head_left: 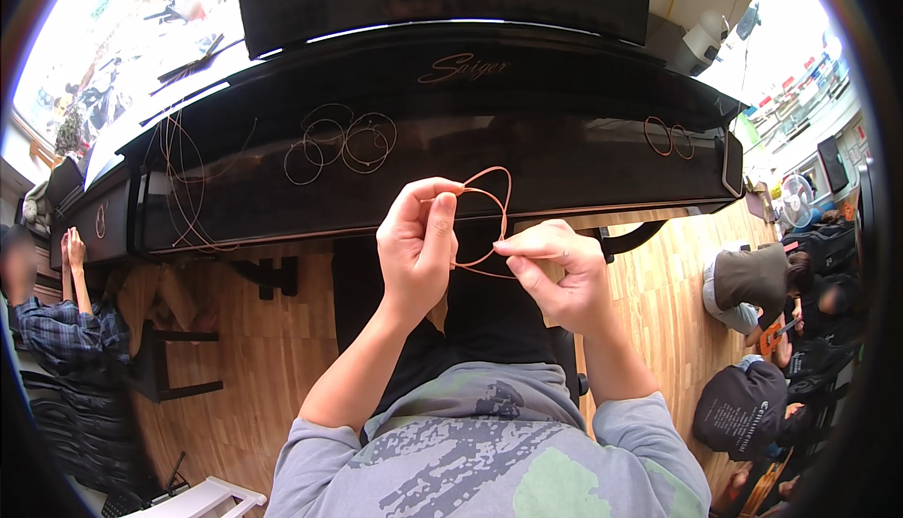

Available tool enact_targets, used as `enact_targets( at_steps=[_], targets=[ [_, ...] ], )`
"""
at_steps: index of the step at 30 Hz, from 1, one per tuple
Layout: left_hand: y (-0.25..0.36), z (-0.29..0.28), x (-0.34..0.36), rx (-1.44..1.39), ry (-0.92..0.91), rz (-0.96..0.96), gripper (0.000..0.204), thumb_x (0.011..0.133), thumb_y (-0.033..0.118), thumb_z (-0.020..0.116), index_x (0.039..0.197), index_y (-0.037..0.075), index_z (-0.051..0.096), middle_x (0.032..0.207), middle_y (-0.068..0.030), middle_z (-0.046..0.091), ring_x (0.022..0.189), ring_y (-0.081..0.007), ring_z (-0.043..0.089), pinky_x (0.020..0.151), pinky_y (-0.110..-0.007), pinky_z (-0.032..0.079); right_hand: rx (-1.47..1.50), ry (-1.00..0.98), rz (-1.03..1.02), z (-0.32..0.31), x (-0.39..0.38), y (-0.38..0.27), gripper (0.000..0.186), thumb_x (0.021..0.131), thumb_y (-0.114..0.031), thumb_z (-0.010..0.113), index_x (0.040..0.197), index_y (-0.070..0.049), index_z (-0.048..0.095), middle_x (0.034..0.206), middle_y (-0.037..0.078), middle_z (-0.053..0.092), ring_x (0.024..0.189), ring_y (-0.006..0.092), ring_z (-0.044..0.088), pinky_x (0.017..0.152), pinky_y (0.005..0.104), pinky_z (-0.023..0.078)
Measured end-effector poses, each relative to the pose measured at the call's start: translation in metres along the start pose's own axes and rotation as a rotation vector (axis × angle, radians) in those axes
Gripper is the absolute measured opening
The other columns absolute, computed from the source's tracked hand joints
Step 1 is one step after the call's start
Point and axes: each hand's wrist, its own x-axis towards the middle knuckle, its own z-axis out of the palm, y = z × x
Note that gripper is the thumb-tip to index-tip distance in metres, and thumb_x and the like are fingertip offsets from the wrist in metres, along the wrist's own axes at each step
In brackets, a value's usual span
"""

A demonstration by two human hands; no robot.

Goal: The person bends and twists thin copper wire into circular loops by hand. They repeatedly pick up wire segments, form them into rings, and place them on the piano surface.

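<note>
A thin copper-coloured string (510, 196), looking like an instrument string and bent into loops, is held between my two hands above the front edge of a black piano (527, 165). My left hand (414, 245) pinches the upper left of the loops between thumb and fingertips. Lower and to the right, my right hand (564, 278) grips the string where its strands cross, with thumb and forefinger together. A loose end runs below the loops toward the right fingers. Both hands are apart from the piano.
On the piano lie several silvery coiled strings (344, 144), two copper-coloured coils (671, 140) at right and loose long strings (179, 175) at left. A person in a plaid shirt (56, 334) sits at left; other people sit at right. A dark stool (169, 367) stands on the wooden floor.
</note>
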Motion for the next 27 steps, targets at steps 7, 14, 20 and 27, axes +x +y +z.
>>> enact_targets(
  at_steps=[7,14,20,27],
  targets=[
    [0.002,0.001,-0.003,-0.011,-0.074,-0.075,0.017,0.098,0.013,0.052,0.102,-0.001,0.06,0.059,0.0062,0.048,0.044,0.0026,0.038,0.039,-0.016,0.027,-0.038,-0.111,0.141,-0.003,0.002,0.004,0.025,0.08,-0.007,0.07,0.103,-0.014,0.073,0.11,0.013,0.06,0.093,0.023,0.06,0.078,0.0315,0.049],
    [0.0,-0.005,0.001,-0.126,-0.119,-0.132,0.016,0.098,0.013,0.05,0.099,0.0,0.06,0.059,0.0038,0.05,0.039,0.0009,0.036,0.036,-0.016,0.025,0.182,-0.214,0.069,-0.014,0.003,0.001,0.031,0.077,-0.006,0.072,0.107,-0.011,0.071,0.101,0.012,0.059,0.093,0.0213,0.058,0.079,0.0305,0.048],
    [-0.002,-0.014,0.005,-0.149,-0.097,-0.142,0.016,0.098,0.013,0.051,0.098,0.0,0.06,0.058,0.0023,0.051,0.037,-0.0004,0.036,0.034,-0.017,0.024,0.726,-0.061,0.148,-0.022,0.0,0.006,0.026,0.08,0.001,0.065,0.105,0.003,0.068,0.088,0.007,0.06,0.08,0.0118,0.058,0.072,0.0215,0.045],
    [0.0,-0.014,0.005,-0.086,-0.151,-0.177,0.016,0.096,0.012,0.053,0.099,-0.001,0.062,0.057,0.0027,0.051,0.039,-0.0004,0.037,0.037,-0.016,0.026,0.766,0.119,0.335,-0.033,0.007,0.021,0.024,0.089,0.001,0.052,0.111,0.003,0.063,0.08,0.005,0.063,0.066,0.0078,0.057,0.063,0.019,0.046]
  ],
)
